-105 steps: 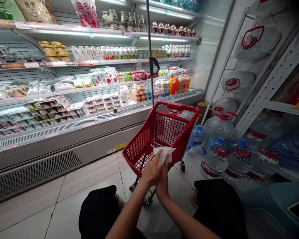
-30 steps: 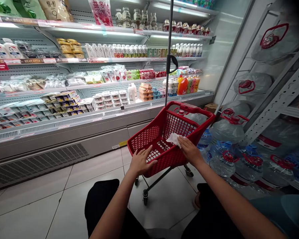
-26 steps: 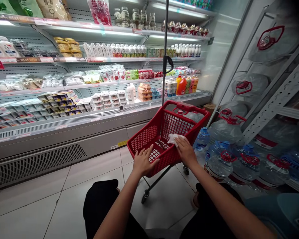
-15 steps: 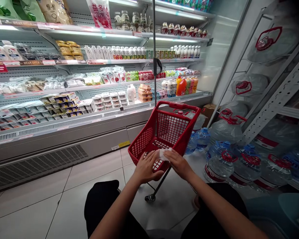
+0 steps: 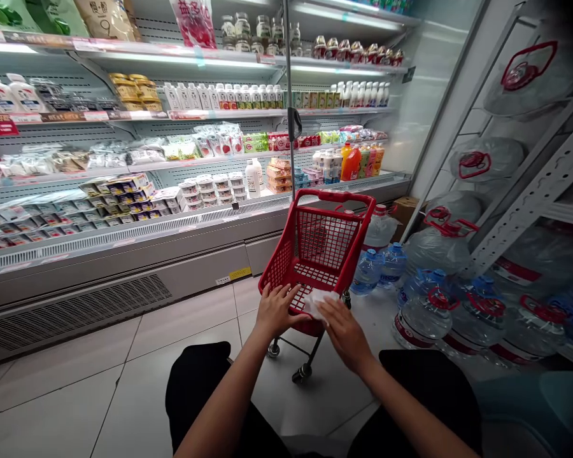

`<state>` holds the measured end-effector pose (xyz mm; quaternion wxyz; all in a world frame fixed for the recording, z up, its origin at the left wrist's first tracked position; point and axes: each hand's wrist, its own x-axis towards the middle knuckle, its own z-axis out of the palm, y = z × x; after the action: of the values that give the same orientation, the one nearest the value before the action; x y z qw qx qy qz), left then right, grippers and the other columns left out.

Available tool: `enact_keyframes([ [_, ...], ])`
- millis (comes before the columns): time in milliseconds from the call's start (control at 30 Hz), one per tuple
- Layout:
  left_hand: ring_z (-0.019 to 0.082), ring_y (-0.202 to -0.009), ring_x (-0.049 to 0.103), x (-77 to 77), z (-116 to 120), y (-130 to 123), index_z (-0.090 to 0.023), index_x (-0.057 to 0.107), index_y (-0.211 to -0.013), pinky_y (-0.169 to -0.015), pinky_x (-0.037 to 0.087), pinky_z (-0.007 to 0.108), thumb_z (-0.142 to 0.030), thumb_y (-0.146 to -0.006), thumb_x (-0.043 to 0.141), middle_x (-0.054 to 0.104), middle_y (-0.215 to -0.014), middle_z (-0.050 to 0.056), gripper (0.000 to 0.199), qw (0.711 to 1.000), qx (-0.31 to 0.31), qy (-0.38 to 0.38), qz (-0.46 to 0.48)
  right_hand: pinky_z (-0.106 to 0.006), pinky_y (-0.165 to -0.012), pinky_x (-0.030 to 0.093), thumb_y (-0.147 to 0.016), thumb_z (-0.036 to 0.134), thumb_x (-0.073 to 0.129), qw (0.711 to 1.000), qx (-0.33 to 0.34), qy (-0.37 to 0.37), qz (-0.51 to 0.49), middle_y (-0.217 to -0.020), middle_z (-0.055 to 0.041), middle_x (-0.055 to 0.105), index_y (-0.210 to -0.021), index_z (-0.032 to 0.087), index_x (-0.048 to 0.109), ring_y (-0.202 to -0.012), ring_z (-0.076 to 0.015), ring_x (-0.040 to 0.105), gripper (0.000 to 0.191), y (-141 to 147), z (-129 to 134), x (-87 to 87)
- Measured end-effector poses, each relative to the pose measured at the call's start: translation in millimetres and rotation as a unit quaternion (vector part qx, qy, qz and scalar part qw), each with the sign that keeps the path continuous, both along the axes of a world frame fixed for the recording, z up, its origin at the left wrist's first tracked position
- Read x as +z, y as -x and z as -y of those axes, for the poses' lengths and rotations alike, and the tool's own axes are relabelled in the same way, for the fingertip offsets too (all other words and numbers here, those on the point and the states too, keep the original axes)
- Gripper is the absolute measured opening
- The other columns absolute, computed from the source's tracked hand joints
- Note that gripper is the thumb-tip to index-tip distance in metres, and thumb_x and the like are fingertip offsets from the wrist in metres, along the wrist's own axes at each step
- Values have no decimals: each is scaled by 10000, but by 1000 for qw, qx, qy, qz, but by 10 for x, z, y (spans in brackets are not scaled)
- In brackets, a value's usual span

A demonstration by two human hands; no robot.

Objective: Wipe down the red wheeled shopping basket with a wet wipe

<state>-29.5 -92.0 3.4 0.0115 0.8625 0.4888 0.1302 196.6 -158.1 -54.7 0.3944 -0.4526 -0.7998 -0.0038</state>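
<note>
A small red shopping cart (image 5: 337, 242) with lattice sides stands in front of my knees, its wheels on the tiled floor. My left hand (image 5: 277, 310) lies with fingers spread on the near left rim of the basket, holding nothing. A crumpled white tissue (image 5: 321, 302) is under the fingers of my right hand (image 5: 341, 324), at the near right part of the basket. The basket's lattice bottom shows no goods.
A refrigerated display case (image 5: 205, 245) with dairy goods and drinks runs across the back. Large water bottles (image 5: 423, 318) stand on the floor at the right beside a white metal rack (image 5: 525, 203). A glass door edge with a handle (image 5: 295, 124) rises behind the cart.
The cart has turned and its near wheels now show differently. My hands have moved apart slightly; the left has spread on the rim, and more of the tissue shows by my right fingers.
</note>
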Motion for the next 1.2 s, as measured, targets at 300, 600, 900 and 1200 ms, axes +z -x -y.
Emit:
enact_keyframes([
  [300, 344, -1225, 663, 50, 321, -325, -295, 349, -1609, -1012, 518, 493, -655, -990, 503, 568, -1518, 139, 733, 998, -60, 11, -16, -549, -1254, 339, -1065, 201, 394, 997, -54, -26, 39, -1590, 9, 489, -1631, 367, 287, -1518, -240, 384, 600, -527, 206, -188],
  [600, 266, -1551, 320, -105, 165, -248, -212, 547, -1432, -1287, 268, 488, -485, -1030, 506, 462, -1618, 74, 488, 984, -130, -122, 7, -530, -1270, 294, -1098, 274, 318, 983, -183, -13, 9, -1603, -24, 476, -1630, 300, 308, -1534, -226, 352, 533, -652, 50, -151],
  [900, 282, -1529, 360, -234, 384, -498, -125, 88, -1656, -1281, 265, 489, -151, -781, 561, 365, -1666, 126, 995, 984, -132, -108, 59, -501, -1195, 433, -1042, 141, 398, 991, -89, -83, 48, -1549, -116, 534, -1640, 191, 282, -1484, -251, 439, 612, 215, 151, -247],
  [1200, 294, -1552, 314, -110, 25, -55, -237, 502, -1491, -1292, 236, 527, -631, -922, 645, 378, -1666, 83, 706, 980, -124, -156, -3, -550, -1229, 373, -1090, 280, 367, 980, -191, -52, 31, -1575, -115, 503, -1651, 229, 254, -1459, -268, 474, 574, -1068, 95, -235],
])
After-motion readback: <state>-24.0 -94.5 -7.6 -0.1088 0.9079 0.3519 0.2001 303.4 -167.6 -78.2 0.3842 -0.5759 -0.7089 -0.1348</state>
